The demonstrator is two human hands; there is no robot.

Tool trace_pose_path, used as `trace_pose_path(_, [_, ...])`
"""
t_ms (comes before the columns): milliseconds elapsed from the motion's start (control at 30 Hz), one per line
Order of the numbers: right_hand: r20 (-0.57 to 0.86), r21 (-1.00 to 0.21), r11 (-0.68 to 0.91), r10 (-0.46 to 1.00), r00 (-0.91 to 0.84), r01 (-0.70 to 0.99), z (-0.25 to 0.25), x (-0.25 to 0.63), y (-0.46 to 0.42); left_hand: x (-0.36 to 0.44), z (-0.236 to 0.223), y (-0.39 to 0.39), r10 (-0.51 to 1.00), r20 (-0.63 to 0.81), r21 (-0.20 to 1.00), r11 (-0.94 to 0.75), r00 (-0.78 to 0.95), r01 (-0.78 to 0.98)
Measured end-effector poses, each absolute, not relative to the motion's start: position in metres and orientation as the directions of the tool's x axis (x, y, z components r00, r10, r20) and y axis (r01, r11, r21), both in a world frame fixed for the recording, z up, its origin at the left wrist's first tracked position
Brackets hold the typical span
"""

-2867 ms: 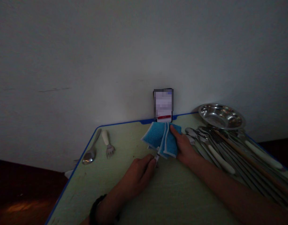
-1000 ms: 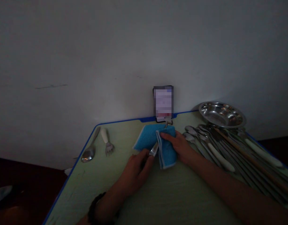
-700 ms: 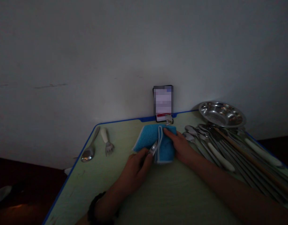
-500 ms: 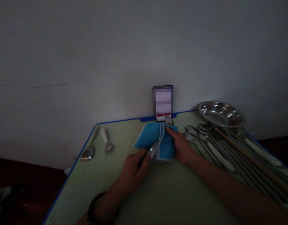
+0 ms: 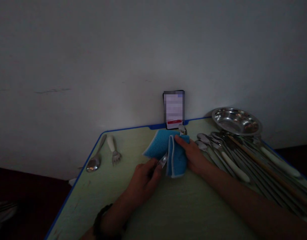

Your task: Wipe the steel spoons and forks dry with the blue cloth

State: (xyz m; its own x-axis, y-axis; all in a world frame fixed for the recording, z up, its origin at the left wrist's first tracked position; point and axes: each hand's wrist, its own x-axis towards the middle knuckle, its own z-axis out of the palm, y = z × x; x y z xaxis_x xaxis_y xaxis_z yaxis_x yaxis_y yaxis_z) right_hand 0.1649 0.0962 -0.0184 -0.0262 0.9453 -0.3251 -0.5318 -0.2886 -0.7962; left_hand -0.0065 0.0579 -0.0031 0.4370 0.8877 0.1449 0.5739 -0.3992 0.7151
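My left hand (image 5: 145,176) is closed round the handle end of a metal spoon (image 5: 163,161), low over the middle of the table. A blue cloth (image 5: 178,156) with pale edging is folded round the spoon's middle, hiding that part. Beyond the cloth's far edge shows the shiny head of the spoon, just in front of the phone. My right hand (image 5: 193,155) grips the cloth from the right, thumb on top, pressing it about the spoon.
A spoon (image 5: 93,164) and a white-handled fork (image 5: 114,151) lie at the table's left. On the right is a spread of cutlery (image 5: 233,156) with several spoons and long utensils, a steel bowl (image 5: 236,121) behind it. A phone (image 5: 174,108) leans against the wall (image 5: 105,66).
The spoon's head, hidden at first, now sticks out past the cloth. The right hand has shifted the cloth slightly back and forth along the spoon; the left hand keeps its hold.
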Motion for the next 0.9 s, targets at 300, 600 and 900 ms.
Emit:
trace_pose_path(300, [-0.324, -0.803, -0.311, 0.944, -0.066, -0.508, -0.0178, 0.1659, 0.0972, -0.0102, -0.0025, 0.0573, 0.945, 0.162, 0.763, -0.303, 0.285, 0.57])
trace_pose_path(600, [-0.246, -0.811, -0.323, 0.945, -0.217, -0.488, -0.0209, 0.1709, 0.0956, -0.0109, -0.0044, 0.0586, 0.962, 0.181, 0.794, -0.264, 0.203, 0.548])
trace_pose_path(900, [-0.293, -0.771, -0.338, 0.941, -0.17, -0.54, -0.0141, 0.1696, 0.095, -0.0081, -0.0031, 0.0572, 0.933, 0.199, 0.735, -0.344, 0.3, 0.584])
